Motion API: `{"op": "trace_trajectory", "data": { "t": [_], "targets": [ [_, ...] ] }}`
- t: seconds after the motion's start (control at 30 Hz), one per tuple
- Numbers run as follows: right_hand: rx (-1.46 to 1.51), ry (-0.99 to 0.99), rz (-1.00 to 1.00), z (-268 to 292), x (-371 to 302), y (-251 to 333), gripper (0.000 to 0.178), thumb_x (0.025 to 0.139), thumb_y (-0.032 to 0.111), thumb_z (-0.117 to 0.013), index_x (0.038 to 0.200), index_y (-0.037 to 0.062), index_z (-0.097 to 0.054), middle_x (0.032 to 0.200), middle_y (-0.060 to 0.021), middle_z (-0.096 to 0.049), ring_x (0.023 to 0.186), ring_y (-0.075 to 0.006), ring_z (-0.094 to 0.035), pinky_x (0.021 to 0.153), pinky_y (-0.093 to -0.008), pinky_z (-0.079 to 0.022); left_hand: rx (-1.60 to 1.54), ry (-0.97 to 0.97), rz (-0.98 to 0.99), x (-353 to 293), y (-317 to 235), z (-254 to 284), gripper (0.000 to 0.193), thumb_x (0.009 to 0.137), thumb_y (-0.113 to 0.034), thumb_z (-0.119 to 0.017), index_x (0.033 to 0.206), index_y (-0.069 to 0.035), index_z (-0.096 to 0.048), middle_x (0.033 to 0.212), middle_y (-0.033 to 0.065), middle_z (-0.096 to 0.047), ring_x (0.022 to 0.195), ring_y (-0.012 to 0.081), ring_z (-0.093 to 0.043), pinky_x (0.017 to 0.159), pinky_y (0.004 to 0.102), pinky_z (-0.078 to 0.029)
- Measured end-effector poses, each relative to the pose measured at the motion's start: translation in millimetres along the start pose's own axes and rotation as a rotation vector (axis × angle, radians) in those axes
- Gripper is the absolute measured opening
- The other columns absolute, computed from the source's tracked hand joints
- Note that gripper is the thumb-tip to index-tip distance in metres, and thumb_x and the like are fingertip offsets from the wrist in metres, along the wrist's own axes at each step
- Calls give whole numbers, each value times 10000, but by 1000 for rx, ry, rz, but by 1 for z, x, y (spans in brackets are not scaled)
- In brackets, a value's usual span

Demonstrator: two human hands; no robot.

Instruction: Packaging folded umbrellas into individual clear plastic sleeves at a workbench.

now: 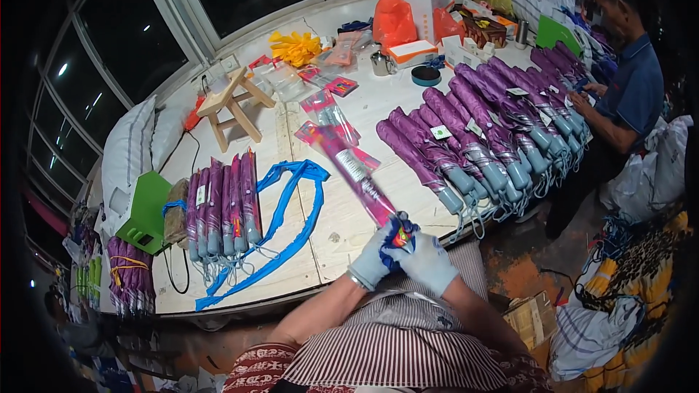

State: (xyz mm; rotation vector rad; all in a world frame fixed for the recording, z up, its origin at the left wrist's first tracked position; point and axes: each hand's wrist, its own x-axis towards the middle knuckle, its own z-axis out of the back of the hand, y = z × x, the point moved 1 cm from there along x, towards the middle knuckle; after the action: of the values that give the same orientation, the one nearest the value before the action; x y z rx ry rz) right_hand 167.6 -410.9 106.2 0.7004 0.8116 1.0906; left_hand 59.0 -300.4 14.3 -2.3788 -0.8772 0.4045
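Observation:
A purple folded umbrella (354, 177) in a clear, pink-printed plastic sleeve slants away from me over the table's front edge. My left hand (371, 258), in a white and blue work glove, is closed around its near end. Beside it, my right hand (422, 260), gloved alike, has its fingers closed at the same end, where a bit of red and yellow print shows between the hands. The handle end is hidden by the gloves. Under the far end lie flat printed plastic sleeves (331, 118). To the right lies a long row of purple umbrellas (466, 120) with grey-blue handles and wrist cords.
Sleeved umbrellas (222, 204) lie at left beside a blue strap (318, 200) and a green box (140, 211). A wooden stool (234, 110) stands farther back. A person (630, 65) handles umbrellas at the far right. Red bags (395, 20), boxes and a metal mug (381, 63) crowd the back.

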Motion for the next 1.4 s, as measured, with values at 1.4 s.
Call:
{"op": "trace_trajectory", "data": {
  "t": [1.4],
  "targets": [
    [-208, -459, 509, -2, 82, -6, 335, 759, 122, -579, 1060, -24, -560, 963, -181, -612, 829, -320, -563, 777, -390, -448, 2290, -1433, 98, -131, -273, 158, 479, 753, -297, -602, 1193, -122, -533, 989, 198, -563, 794, 354, -573, 597, 480, -460]
  ]
}}
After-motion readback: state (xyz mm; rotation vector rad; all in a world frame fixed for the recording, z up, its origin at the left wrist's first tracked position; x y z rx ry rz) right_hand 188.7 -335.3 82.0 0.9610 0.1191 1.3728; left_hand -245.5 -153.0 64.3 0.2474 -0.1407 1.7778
